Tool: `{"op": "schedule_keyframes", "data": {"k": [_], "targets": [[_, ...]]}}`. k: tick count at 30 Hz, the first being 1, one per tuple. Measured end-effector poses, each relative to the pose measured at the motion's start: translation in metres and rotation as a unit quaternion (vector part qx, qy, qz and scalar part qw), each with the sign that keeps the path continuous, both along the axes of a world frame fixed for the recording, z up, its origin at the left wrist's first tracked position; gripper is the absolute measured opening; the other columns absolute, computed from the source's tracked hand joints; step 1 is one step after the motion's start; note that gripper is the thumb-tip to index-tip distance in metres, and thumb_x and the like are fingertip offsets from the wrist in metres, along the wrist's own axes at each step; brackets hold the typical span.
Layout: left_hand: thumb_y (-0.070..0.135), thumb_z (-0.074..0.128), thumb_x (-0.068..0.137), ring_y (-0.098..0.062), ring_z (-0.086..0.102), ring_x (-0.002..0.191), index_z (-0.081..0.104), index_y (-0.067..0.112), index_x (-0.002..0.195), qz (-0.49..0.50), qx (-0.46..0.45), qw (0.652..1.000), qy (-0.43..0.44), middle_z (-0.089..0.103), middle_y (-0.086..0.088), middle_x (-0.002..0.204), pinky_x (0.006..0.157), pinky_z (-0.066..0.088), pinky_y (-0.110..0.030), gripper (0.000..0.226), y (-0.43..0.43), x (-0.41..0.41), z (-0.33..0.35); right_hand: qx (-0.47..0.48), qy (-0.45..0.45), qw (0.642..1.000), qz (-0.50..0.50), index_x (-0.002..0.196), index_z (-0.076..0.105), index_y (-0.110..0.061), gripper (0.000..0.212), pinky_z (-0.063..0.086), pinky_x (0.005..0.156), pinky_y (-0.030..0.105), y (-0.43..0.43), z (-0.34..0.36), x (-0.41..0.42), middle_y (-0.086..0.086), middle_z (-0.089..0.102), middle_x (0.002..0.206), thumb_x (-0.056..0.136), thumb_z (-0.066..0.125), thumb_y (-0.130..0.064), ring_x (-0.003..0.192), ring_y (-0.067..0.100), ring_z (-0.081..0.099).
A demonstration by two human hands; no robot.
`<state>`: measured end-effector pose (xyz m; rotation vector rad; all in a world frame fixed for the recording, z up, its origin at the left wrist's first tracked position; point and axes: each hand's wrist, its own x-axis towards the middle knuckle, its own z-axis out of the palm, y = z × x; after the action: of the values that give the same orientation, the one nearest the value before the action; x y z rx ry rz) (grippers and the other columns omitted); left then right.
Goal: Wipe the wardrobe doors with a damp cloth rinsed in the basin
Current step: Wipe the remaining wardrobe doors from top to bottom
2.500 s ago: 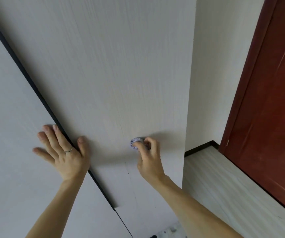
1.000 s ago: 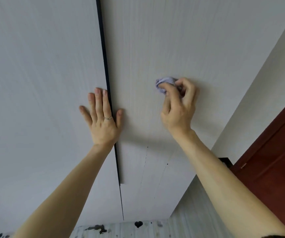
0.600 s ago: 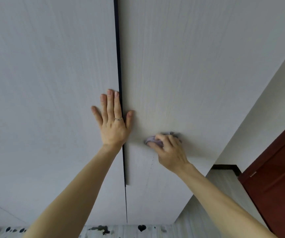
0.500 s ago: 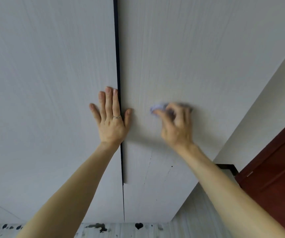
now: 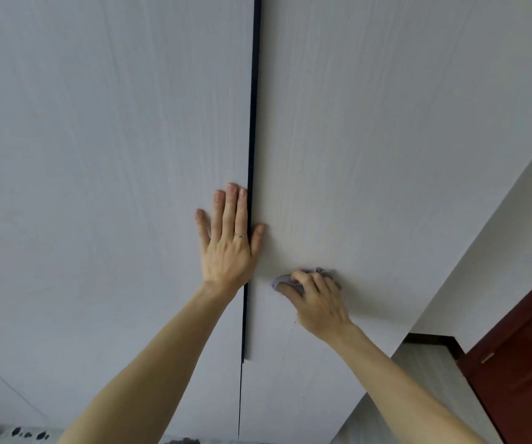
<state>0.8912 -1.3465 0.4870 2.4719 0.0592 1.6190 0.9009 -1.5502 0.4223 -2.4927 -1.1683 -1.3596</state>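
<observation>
Two pale wood-grain wardrobe doors fill the view, the left door (image 5: 98, 187) and the right door (image 5: 386, 139), split by a dark vertical gap (image 5: 251, 123). My left hand (image 5: 229, 245) lies flat with straight fingers across the gap, the thumb on the right door. My right hand (image 5: 317, 299) grips a small crumpled lilac cloth (image 5: 282, 279) and presses it against the right door, just right of the gap and below my left hand. Most of the cloth is hidden under my fingers.
A white wall (image 5: 498, 251) adjoins the right door's edge. A dark red-brown room door (image 5: 527, 363) stands at the lower right, with pale flooring (image 5: 424, 395) below it. A speckled floor strip (image 5: 11, 432) shows at the bottom left.
My right hand has slid the cloth down and left on the right door, from level with my left hand to below it. My left hand has stayed flat across the gap.
</observation>
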Motion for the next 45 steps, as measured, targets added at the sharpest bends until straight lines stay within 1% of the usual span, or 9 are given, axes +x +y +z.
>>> {"op": "schedule_keyframes", "data": {"k": [4, 8, 17, 20, 25, 32, 39, 42, 45], "targets": [[0.045, 0.041, 0.104, -0.019, 0.005, 0.156, 0.009, 0.018, 0.161, -0.013, 0.091, 0.996, 0.010, -0.003, 0.002, 0.169, 0.122, 0.003, -0.060, 0.071, 0.027, -0.013, -0.010, 0.185, -0.063, 0.981, 0.018, 0.108, 0.075, -0.021, 0.033, 0.044, 0.073, 0.042, 0.012, 0.105, 0.010, 0.008, 0.050, 0.106, 0.088, 0.058, -0.001, 0.082, 0.033, 0.056], [0.047, 0.040, 0.102, -0.020, 0.003, 0.156, 0.016, 0.015, 0.160, -0.021, 0.132, 0.991, 0.020, -0.002, -0.001, 0.169, 0.122, 0.005, -0.061, 0.070, 0.040, -0.014, -0.026, 0.304, -0.141, 0.942, 0.023, 0.100, 0.076, -0.016, 0.029, 0.042, 0.078, 0.041, 0.028, 0.182, 0.024, 0.006, 0.043, 0.108, 0.096, 0.049, -0.005, 0.083, 0.028, 0.050], [0.052, 0.037, 0.102, -0.018, 0.004, 0.156, 0.011, 0.022, 0.162, -0.010, 0.138, 0.990, 0.009, 0.001, 0.001, 0.169, 0.122, 0.005, -0.057, 0.072, 0.046, -0.011, -0.029, 0.061, -0.115, 0.991, 0.029, 0.094, 0.076, -0.025, 0.030, 0.046, 0.070, 0.040, 0.026, 0.055, 0.010, 0.002, 0.046, 0.108, 0.078, 0.066, -0.001, 0.080, 0.025, 0.046], [0.059, 0.036, 0.102, -0.016, 0.005, 0.155, 0.010, 0.025, 0.162, 0.002, 0.157, 0.988, 0.008, 0.001, 0.003, 0.169, 0.124, 0.004, -0.054, 0.073, 0.050, -0.011, -0.027, 0.127, -0.126, 0.983, 0.034, 0.100, 0.077, -0.020, 0.030, 0.044, 0.071, 0.040, 0.030, 0.102, 0.011, 0.005, 0.046, 0.109, 0.094, 0.052, -0.005, 0.083, 0.031, 0.051], [0.058, 0.033, 0.103, -0.017, 0.004, 0.156, 0.010, 0.023, 0.162, 0.001, 0.154, 0.988, -0.004, 0.001, 0.001, 0.169, 0.123, 0.002, -0.055, 0.073, 0.049, -0.006, -0.033, 0.232, -0.153, 0.960, 0.029, 0.099, 0.078, -0.017, 0.030, 0.043, 0.073, 0.037, 0.038, 0.146, 0.023, 0.005, 0.044, 0.108, 0.098, 0.051, -0.004, 0.078, 0.031, 0.052], [0.059, 0.036, 0.102, -0.016, 0.008, 0.155, 0.014, 0.024, 0.161, 0.000, 0.137, 0.991, 0.008, 0.005, 0.002, 0.169, 0.123, 0.007, -0.056, 0.073, 0.048, -0.009, -0.030, 0.028, -0.097, 0.993, 0.059, 0.102, 0.076, -0.024, 0.039, 0.049, 0.071, 0.041, 0.027, 0.061, 0.012, 0.003, 0.047, 0.110, 0.095, 0.043, -0.005, 0.080, 0.027, 0.048], [0.056, 0.039, 0.097, -0.017, 0.006, 0.156, 0.016, 0.021, 0.160, -0.032, 0.119, 0.992, 0.021, 0.004, 0.003, 0.169, 0.123, -0.001, -0.055, 0.076, 0.048, -0.012, -0.029, 0.283, -0.110, 0.951, 0.058, 0.103, 0.078, -0.018, 0.030, 0.042, 0.076, 0.042, 0.058, 0.207, 0.016, 0.014, 0.057, 0.100, 0.091, 0.058, 0.000, 0.080, 0.029, 0.054], [0.052, 0.038, 0.098, -0.016, 0.008, 0.155, 0.017, 0.024, 0.161, -0.047, 0.137, 0.989, 0.006, 0.006, 0.003, 0.169, 0.121, 0.003, -0.054, 0.072, 0.054, -0.009, -0.029, 0.281, -0.117, 0.949, 0.083, 0.105, 0.078, -0.019, 0.030, 0.044, 0.077, 0.041, 0.066, 0.193, 0.018, 0.004, 0.046, 0.108, 0.093, 0.057, -0.001, 0.079, 0.026, 0.051], [0.048, 0.038, 0.100, -0.015, 0.012, 0.155, 0.020, 0.025, 0.160, -0.058, 0.170, 0.984, -0.003, 0.010, 0.004, 0.169, 0.120, 0.009, -0.052, 0.067, 0.065, -0.008, -0.030, 0.179, -0.088, 0.975, 0.093, 0.104, 0.078, -0.023, 0.028, 0.047, 0.073, 0.038, 0.065, 0.123, 0.014, 0.002, 0.049, 0.107, 0.087, 0.067, -0.004, 0.076, 0.026, 0.051]]}}
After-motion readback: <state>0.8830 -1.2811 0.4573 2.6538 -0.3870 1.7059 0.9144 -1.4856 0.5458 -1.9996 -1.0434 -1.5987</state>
